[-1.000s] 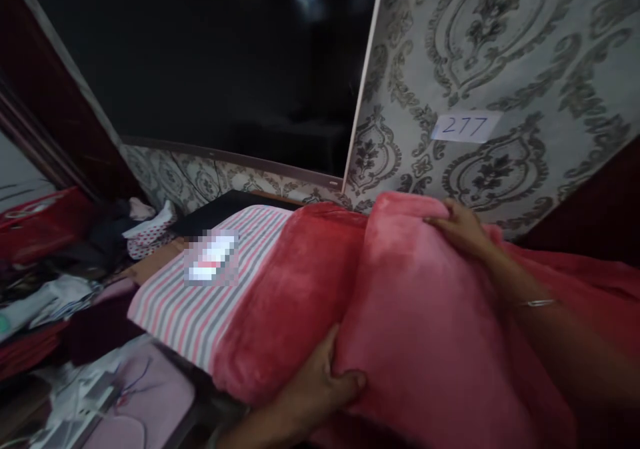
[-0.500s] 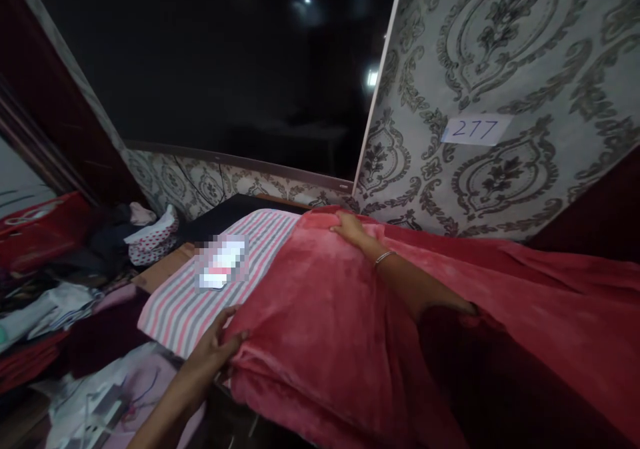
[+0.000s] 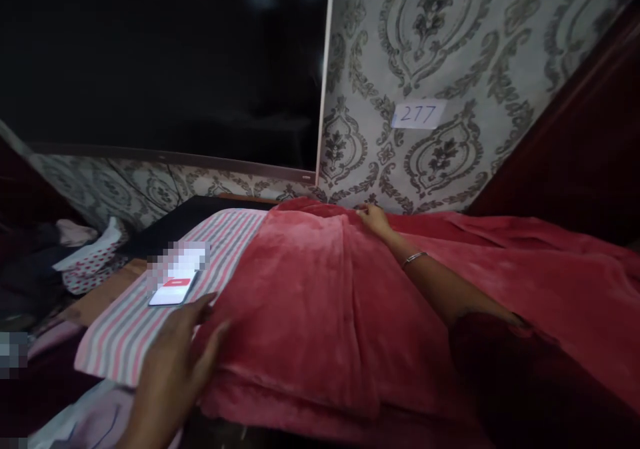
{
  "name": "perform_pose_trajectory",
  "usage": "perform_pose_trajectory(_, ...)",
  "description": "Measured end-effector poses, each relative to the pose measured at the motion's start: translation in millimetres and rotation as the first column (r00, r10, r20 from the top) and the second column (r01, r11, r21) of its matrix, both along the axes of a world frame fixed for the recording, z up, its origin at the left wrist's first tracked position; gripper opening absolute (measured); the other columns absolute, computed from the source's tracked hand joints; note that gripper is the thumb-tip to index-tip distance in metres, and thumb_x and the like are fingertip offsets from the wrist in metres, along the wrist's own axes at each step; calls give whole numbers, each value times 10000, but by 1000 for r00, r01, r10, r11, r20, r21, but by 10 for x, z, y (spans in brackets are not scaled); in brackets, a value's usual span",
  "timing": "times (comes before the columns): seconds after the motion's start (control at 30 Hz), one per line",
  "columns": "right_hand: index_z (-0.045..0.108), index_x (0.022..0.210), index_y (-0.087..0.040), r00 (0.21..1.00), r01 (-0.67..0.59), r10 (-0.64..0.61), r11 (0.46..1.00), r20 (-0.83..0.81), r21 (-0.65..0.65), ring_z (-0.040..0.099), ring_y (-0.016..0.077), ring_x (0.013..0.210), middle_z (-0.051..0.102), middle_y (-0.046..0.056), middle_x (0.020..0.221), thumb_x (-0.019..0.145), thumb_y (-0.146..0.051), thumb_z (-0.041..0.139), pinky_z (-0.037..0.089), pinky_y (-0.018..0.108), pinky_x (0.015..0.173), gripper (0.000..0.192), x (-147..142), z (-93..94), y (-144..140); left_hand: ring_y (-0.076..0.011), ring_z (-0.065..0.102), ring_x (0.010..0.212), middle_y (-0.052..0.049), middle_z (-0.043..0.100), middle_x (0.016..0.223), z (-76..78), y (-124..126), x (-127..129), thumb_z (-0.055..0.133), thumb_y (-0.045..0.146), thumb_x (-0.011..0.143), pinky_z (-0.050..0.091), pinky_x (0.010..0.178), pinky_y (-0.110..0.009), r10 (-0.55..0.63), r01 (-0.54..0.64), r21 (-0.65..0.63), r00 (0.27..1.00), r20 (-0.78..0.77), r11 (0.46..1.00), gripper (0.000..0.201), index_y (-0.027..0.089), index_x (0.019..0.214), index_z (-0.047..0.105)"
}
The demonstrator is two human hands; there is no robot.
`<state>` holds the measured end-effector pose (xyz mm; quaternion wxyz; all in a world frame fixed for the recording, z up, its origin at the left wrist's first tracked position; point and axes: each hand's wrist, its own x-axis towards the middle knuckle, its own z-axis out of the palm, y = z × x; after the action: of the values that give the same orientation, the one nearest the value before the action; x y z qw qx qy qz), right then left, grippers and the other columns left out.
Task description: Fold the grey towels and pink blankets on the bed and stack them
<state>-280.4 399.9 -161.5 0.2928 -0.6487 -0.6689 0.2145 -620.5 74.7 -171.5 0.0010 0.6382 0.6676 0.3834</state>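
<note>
A thick red fleece blanket lies folded in layers across the middle of the head view, spreading off to the right. My right hand rests flat on its far edge near the wall, a thin bangle on the wrist. My left hand hovers with spread fingers at the blanket's near left corner, just above it and holding nothing. Under the blanket's left end lies a pink-and-grey striped cloth, and a phone with a lit screen sits on it.
A patterned grey wall carries a paper label reading 277. A large dark panel fills the upper left. A heap of clothes, one piece with red dots, lies at the left. Dark red cloth hangs at the right.
Both hands carried the blanket's fold leftward and laid it down. My left hand has let go of the near edge and opened; my right hand now lies flat at the far edge.
</note>
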Motion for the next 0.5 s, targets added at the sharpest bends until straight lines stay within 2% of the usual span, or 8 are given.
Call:
perform_pose_trajectory(0.03, 652, 1121, -125, 999, 16, -18, 999, -43, -42, 710, 206, 886, 736, 122, 947, 967, -202, 501, 554, 317, 839, 230, 55, -11, -73, -258, 690, 931, -87, 718, 1035, 17, 21, 211, 591, 541, 890, 573, 816, -394, -103, 106, 51, 992, -66, 993, 440, 233, 1201, 630)
perform_pose_trajectory(0.07, 636, 1096, -129, 996, 21, -30, 996, -90, -90, 703, 181, 762, 724, 95, 851, 994, -213, 461, 566, 299, 760, 219, 87, -26, -147, -254, 687, 998, -89, 714, 1096, 19, 32, 460, 583, 472, 919, 571, 862, -397, -250, 255, 33, 961, -122, 966, 371, 238, 1204, 622)
perform_pose_trajectory(0.1, 618, 1069, -135, 990, 19, -38, 990, -137, -138, 674, 155, 647, 700, 65, 769, 1018, -224, 421, 564, 278, 685, 222, 99, -45, -219, -248, 685, 1000, -85, 711, 1088, 4, 35, 725, 584, 421, 926, 574, 860, -393, -346, 356, 37, 925, -156, 934, 324, 236, 1190, 620)
perform_pose_trajectory(0.17, 579, 1001, -152, 972, -1, -50, 976, -228, -218, 593, 107, 495, 645, 9, 667, 1049, -247, 377, 538, 234, 579, 228, 84, -84, -350, -249, 670, 1017, -98, 689, 1105, -63, 20, 1217, 625, 334, 900, 574, 871, -398, -466, 462, -68, 866, -182, 884, 315, 212, 1190, 603)
perform_pose_trajectory(0.23, 539, 910, -169, 952, -26, -58, 962, -301, -271, 536, 76, 428, 597, -31, 609, 1054, -264, 401, 503, 193, 522, 221, 44, -116, -462, -271, 651, 997, -114, 666, 1072, -149, -3, 1557, 660, 300, 856, 570, 861, -431, -490, 457, -190, 849, -198, 869, 299, 176, 1122, 600)
perform_pose_trajectory(0.3, 500, 825, -176, 934, -52, -61, 951, -351, -304, 504, 63, 393, 553, -54, 557, 1046, -257, 436, 461, 162, 476, 244, 5, -135, -563, -290, 628, 972, -119, 640, 1023, -211, -16, 1719, 659, 298, 838, 557, 848, -465, -465, 408, -259, 857, -224, 876, 261, 157, 1045, 587)
perform_pose_trajectory(0.5, 451, 697, -178, 910, -119, -23, 942, -415, -313, 424, 43, 326, 460, -79, 460, 1013, -185, 485, 323, 123, 373, 318, -12, -133, -946, -315, 567, 1017, -111, 589, 997, -206, -26, 1794, 639, 303, 814, 512, 891, -505, -430, 340, -325, 864, -263, 882, 236, 163, 983, 552)
